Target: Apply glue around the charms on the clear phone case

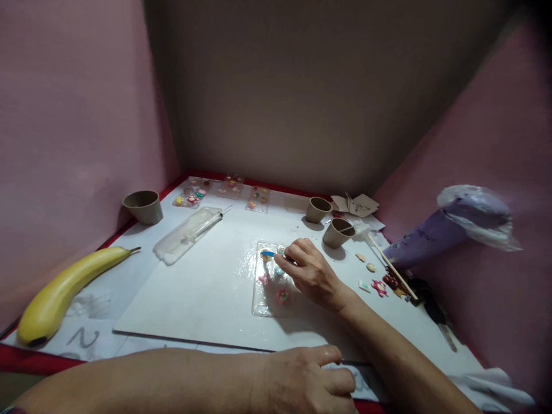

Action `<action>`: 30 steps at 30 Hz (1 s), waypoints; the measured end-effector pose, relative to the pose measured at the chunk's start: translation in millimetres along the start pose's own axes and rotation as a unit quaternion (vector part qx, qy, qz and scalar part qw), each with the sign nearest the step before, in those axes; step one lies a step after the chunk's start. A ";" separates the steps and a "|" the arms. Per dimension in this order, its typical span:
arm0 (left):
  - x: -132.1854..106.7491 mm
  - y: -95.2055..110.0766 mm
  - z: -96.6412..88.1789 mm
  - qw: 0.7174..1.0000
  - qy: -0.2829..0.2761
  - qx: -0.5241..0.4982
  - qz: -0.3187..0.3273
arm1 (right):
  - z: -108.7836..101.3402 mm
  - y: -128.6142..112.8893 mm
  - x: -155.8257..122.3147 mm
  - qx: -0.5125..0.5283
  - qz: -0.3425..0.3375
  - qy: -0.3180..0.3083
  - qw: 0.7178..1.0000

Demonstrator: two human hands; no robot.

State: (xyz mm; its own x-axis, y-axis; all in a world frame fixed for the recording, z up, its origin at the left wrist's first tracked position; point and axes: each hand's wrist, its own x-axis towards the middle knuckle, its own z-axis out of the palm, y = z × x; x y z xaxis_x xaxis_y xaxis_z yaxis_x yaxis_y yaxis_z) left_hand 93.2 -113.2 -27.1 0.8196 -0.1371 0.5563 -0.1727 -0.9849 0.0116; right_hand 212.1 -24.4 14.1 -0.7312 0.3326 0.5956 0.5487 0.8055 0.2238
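Head view: right hand (308, 273) has its grip closed in a pinch on a blue-tipped tool (268, 253), tip over the far-left corner of the clear case (260, 303). From here I can't tell if tip touches. Case lies flat on the white board (185, 299), on the bench (43, 361), small charms (282, 296) in it, slick shine around it. Left hand (308, 379): grip loosely open, fingers parted and bent, by the board's near edge; palm hidden, contact unclear. Two cups (339, 233) stand beyond right hand; pink bear charm (379, 287) lies right.
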 end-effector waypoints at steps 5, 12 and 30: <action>0.0 0.1 1.0 1.000 0.015 -0.003 0.003 | -1.1 -0.1 1.7 -0.004 -0.003 -0.003 1.000; -0.1 0.4 0.4 1.000 0.023 -0.006 0.003 | 0.8 0.5 0.1 0.002 0.002 -0.004 1.000; -0.4 -0.3 -1.9 0.999 0.034 0.000 0.000 | -14.0 4.9 -16.2 -0.004 0.104 0.072 0.992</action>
State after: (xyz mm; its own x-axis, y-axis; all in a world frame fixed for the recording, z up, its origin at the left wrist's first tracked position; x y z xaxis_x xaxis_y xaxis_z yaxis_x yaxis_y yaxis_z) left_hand 91.8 -112.7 -25.8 0.7803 -0.1295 0.6118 -0.1721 -0.9850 0.0111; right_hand 232.4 -32.8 16.3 -0.5359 0.4170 0.7341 0.6854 0.7226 0.0899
